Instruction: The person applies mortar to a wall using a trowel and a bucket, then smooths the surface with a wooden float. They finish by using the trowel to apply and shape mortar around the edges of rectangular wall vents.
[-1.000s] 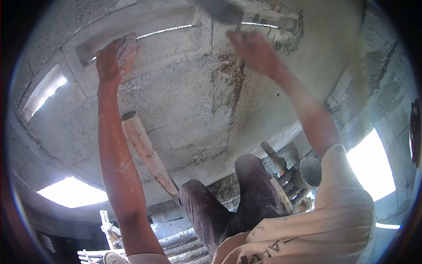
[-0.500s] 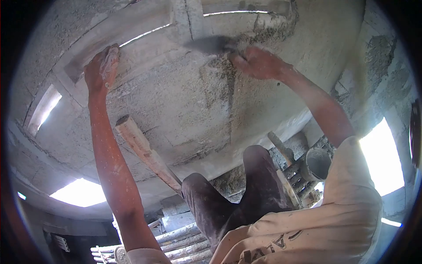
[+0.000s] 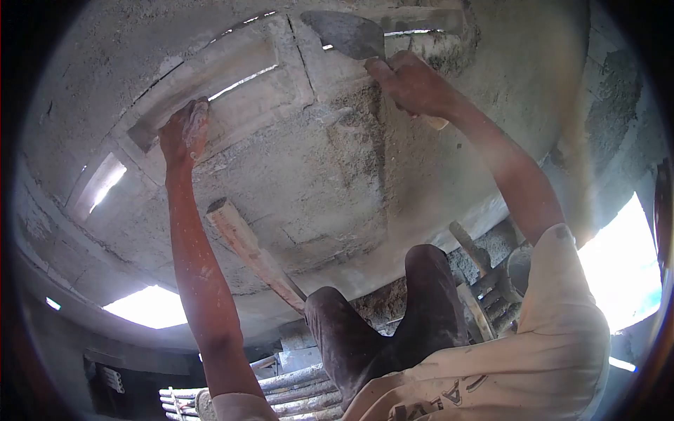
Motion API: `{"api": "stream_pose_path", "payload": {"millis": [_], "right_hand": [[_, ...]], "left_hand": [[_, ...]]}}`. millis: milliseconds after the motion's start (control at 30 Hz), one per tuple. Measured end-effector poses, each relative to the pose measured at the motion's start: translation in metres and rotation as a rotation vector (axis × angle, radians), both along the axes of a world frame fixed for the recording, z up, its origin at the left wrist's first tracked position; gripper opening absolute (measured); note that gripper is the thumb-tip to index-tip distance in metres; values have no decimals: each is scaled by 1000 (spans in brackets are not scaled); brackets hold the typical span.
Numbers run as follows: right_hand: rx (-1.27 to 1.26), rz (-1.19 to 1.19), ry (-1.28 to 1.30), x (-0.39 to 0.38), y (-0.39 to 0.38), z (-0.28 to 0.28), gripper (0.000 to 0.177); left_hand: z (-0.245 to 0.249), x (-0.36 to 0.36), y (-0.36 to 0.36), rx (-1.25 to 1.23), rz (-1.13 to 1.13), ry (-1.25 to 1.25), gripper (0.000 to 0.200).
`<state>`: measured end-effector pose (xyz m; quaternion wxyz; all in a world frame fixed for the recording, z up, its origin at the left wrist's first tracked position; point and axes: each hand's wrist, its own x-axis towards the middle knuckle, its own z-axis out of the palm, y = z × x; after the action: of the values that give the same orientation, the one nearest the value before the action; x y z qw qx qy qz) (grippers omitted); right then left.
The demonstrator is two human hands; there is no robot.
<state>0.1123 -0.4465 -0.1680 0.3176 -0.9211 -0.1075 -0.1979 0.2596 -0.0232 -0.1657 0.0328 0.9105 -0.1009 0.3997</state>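
My right hand (image 3: 420, 84) is closed round the handle of a pointed trowel (image 3: 344, 34). Its grey blade points up and left, overlapping the slotted opening at the top of the wall. The handle's end shows below my fist. My left hand (image 3: 185, 132), smeared with pale mortar, has its fingers hooked over the ledge (image 3: 249, 105) of the recessed opening at left. Between my hands runs the rough cement wall (image 3: 302, 175), with a dark, coarse patch under the trowel.
A wooden plank (image 3: 253, 252) leans on the wall by my knees. At right are a bucket (image 3: 519, 268), partly hidden by my sleeve, and a wooden handle (image 3: 469, 245). Poles (image 3: 302, 393) lie below. Bright openings (image 3: 149, 307) light both sides.
My right hand has lifted the trowel higher, and its blade now tilts up to the left instead of lying level and blurred. My left hand stays on the ledge while the view shifts.
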Motion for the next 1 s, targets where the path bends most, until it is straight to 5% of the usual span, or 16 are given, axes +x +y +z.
{"api": "stream_pose_path", "payload": {"millis": [300, 467, 533, 600, 800, 933, 1000], "right_hand": [[-232, -59, 149, -14, 1, 18, 66], [-444, -114, -113, 15, -32, -57, 60], [-256, -251, 20, -11, -12, -74, 53], [-568, -124, 146, -32, -11, -97, 48], [-236, -40, 301, -77, -63, -192, 48], [-106, -38, 382, -96, -102, -175, 44], [-10, -5, 232, -103, -119, -149, 41]], "left_hand": [[-3, 10, 6, 67, 42, 6, 53], [-7, 11, 3, -37, -31, -27, 54], [-11, 26, 15, -70, -84, -69, 55], [-7, 34, 18, -95, -21, -51, 55], [-9, 33, 33, -147, -233, -11, 53], [1, 75, 75, 133, -235, -72, 52], [12, 52, 47, -41, -207, -52, 54]]}}
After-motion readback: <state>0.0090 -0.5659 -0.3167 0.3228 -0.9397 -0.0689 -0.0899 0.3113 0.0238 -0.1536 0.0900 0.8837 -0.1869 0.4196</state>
